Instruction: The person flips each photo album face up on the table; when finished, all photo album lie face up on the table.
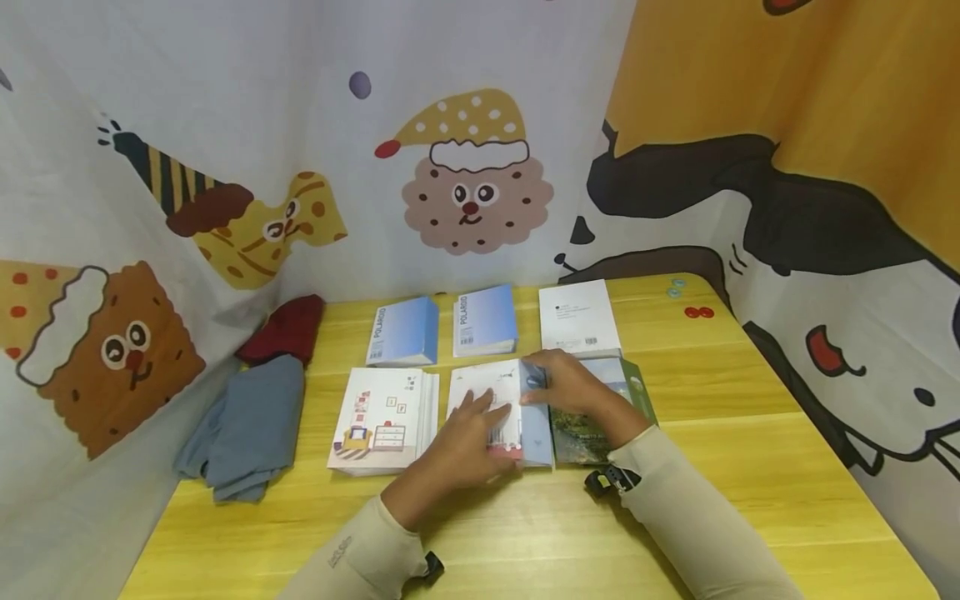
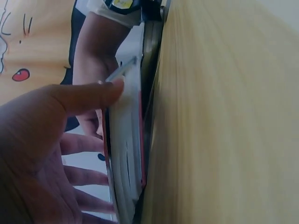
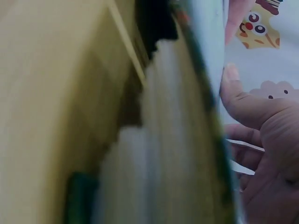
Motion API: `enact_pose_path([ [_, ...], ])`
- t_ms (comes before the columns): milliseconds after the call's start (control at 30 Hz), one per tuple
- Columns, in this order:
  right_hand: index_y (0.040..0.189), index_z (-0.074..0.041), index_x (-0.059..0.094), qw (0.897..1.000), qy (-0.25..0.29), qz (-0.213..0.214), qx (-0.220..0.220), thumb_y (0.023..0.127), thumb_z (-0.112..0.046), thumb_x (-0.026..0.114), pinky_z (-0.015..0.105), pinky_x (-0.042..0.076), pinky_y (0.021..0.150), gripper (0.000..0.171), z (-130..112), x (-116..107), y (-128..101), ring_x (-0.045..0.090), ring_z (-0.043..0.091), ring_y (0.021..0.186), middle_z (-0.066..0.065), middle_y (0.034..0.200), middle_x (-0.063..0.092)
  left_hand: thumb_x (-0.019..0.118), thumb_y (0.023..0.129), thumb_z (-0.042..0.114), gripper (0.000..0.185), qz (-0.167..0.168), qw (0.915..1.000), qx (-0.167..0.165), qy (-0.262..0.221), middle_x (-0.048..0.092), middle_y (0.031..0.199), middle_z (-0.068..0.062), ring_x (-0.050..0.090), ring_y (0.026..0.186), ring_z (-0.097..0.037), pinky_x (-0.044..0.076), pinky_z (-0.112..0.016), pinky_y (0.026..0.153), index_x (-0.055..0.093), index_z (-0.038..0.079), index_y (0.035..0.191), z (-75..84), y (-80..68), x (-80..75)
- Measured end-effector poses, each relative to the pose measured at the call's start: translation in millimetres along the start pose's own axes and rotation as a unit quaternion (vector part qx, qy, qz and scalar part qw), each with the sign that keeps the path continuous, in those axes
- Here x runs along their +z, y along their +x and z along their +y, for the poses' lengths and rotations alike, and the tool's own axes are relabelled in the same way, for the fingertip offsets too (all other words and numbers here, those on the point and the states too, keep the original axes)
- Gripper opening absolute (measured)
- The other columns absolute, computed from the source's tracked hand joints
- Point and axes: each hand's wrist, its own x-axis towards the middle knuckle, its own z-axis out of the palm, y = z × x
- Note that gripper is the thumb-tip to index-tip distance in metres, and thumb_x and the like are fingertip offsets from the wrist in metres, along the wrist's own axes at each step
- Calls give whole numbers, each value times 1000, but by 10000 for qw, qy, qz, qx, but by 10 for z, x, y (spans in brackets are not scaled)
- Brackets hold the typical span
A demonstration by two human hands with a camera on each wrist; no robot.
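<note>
Six books lie in two rows on the yellow table (image 1: 750, 433) in the head view. The far row has two blue books (image 1: 402, 332) (image 1: 485, 320) and a white book (image 1: 577, 318). In the near row a room-picture book (image 1: 382, 408) sits left, a middle book (image 1: 506, 400) is under both hands, and a green book (image 1: 633, 387) peeks out at right. The left hand (image 1: 468, 437) lies flat on the middle book's cover with straight, spread fingers, probably to steady it. The right hand (image 1: 573, 387) curls over that book's right edge, likely lifting or squaring it. Red cloth (image 1: 288, 327) and grey cloth (image 1: 247, 429) lie at the far left, well apart from the books.

From the left wrist, the hand (image 2: 42, 154) shows fingers extended, thumb tip touching the book's edge (image 2: 124, 158), which stands edge-on against the tabletop (image 2: 224, 116). The cover is not readable here.

From the right wrist, everything is blurred. The hand (image 3: 266, 140) shows a thumb pressing a book's edge (image 3: 205, 70), while the other fingers fold behind it, partly cut off. Which book the pale pages belong to I cannot tell.
</note>
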Motion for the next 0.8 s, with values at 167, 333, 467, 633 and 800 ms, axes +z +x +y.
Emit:
enact_pose_path([
  [167,147,8,62,9996,86,253,-38,91,-26,91,63,50,118,71,-70,-17,19,63,48,139,27,148,67,86,88,49,93,55,9981,-21,-607,40,173,-26,35,157,-62,42,-70,124,50,13,165,-67,-53,-61],
  [333,151,2,61,9983,355,386,256,92,-28,90,61,56,112,71,-142,-62,-5,63,45,140,24,154,63,85,92,44,94,61,9954,233,-928,35,175,-27,35,158,-60,41,-72,123,41,13,170,-107,-66,-77],
  [467,152,1,60,9944,891,476,305,93,-23,90,57,62,105,70,-183,-105,-26,67,48,134,24,155,60,85,94,43,95,120,9920,402,-1191,32,176,-28,37,158,-58,39,-71,125,37,17,172,-103,-78,-83],
  [633,159,3,49,9777,1996,554,348,95,-12,86,44,68,92,75,-256,-126,-10,69,55,128,28,160,50,84,95,45,98,370,9855,648,-1524,33,175,-29,45,154,-52,45,-66,123,31,21,174,-92,-75,-91],
  [800,168,-6,38,9646,2499,689,494,102,-13,79,40,69,85,77,-348,-115,-23,70,53,127,25,168,41,85,96,35,101,545,9727,817,-2104,31,176,-21,46,155,-42,51,-59,119,24,18,176,-95,-64,-87],
])
